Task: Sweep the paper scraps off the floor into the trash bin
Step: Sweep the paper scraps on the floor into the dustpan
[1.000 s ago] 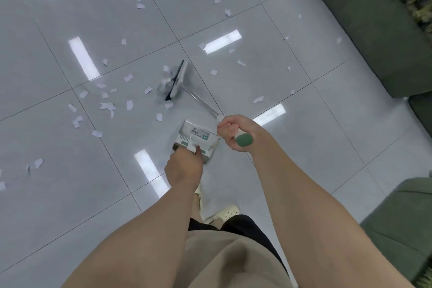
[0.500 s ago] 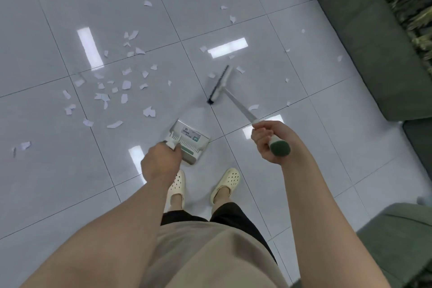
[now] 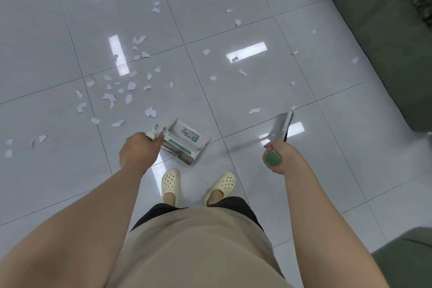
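Note:
White paper scraps (image 3: pixel 131 86) lie scattered over the glossy grey tile floor (image 3: pixel 257 91), thickest to the left of centre, with stray pieces further right and far. My left hand (image 3: pixel 138 151) grips the handle of a grey-and-white dustpan (image 3: pixel 187 141) that sits low just ahead of my feet. My right hand (image 3: pixel 277 155) grips the green-capped end of a broom handle. The broom head (image 3: pixel 287 124) is blurred, close to my right hand at a tile seam. No trash bin is in view.
A dark green sofa (image 3: pixel 378 30) runs along the right side, with a patterned cushion at the top right. Another green seat (image 3: pixel 406 257) sits at the bottom right. My feet in cream clogs (image 3: pixel 170 182) stand on the tiles below the dustpan.
The broom head has swung from the scraps at left centre across to the right, near my right hand. The view has tilted down and both arms have spread apart.

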